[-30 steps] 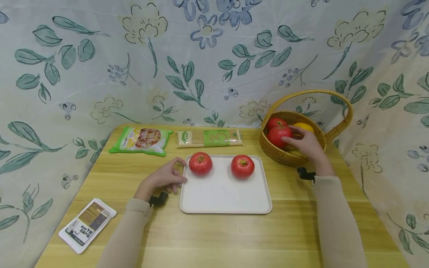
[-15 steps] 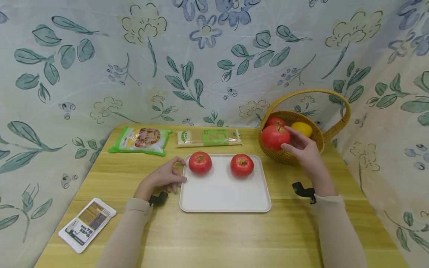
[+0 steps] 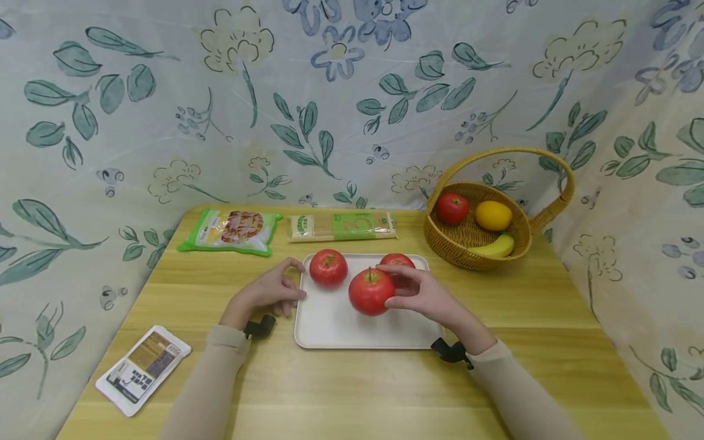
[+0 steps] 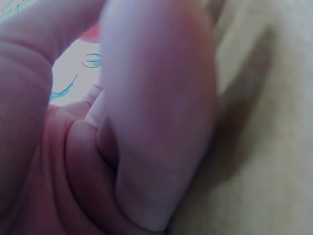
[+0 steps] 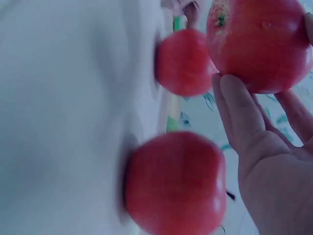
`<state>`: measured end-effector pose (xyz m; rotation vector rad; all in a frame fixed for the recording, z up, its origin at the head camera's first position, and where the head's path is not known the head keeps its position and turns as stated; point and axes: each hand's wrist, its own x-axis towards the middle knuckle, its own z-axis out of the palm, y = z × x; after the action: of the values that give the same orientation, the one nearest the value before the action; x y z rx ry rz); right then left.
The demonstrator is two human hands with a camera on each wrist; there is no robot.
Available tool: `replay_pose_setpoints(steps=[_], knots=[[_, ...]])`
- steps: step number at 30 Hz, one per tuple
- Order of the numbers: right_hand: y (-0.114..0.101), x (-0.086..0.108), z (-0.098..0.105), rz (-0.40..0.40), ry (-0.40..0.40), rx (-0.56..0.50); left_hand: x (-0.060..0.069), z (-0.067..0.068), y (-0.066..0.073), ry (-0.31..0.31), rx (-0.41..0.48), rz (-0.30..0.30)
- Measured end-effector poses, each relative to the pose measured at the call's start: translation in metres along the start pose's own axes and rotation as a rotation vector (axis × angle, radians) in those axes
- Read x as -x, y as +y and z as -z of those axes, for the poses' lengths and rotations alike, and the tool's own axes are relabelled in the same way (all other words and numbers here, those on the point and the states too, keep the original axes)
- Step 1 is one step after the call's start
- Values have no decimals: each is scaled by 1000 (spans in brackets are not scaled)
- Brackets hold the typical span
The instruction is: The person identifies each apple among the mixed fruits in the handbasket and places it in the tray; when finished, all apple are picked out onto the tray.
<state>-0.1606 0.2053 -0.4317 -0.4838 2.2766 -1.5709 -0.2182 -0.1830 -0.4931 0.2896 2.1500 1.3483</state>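
My right hand (image 3: 423, 294) holds a red apple (image 3: 371, 293) with a short stem above the white tray (image 3: 341, 330), thumb and fingers on its right side. In the right wrist view the held apple (image 5: 261, 44) is apart from the tray surface. Two other red apples stand on the tray: one at the back left (image 3: 328, 267), and one at the back right (image 3: 397, 260), partly hidden by my right hand. My left hand (image 3: 267, 288) rests at the tray's left edge, thumb and fingertips against the rim, fingers loosely bent, holding nothing.
A wicker basket (image 3: 467, 264) at the back right contains a red apple (image 3: 453, 209), a yellow lemon-like fruit (image 3: 493, 216) and a banana (image 3: 497, 246). Behind the tray lie a green-edged bag (image 3: 233, 231) and a noodle packet (image 3: 343, 226). A white pouch (image 3: 144, 370) lies front left.
My right hand has taken a red apple out of the basket and carried it left, over the tray. The banana in the basket is now in sight. My left hand has stayed put.
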Motion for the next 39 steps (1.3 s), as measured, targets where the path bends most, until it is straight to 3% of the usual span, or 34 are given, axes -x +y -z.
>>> replay_pose_setpoints(steps=[7,15,19,39], knots=[[5,-19,-40,15,-152,8,0,-1,2,3,5,-11],[10,-25,-71,89,-194,56,-1,1,1,5,-3,13],[11,-24,-76,120,-185,96,-1,1,2,1,7,20],[9,-28,-84,130,-169,218,0,0,1,-5,-4,10]])
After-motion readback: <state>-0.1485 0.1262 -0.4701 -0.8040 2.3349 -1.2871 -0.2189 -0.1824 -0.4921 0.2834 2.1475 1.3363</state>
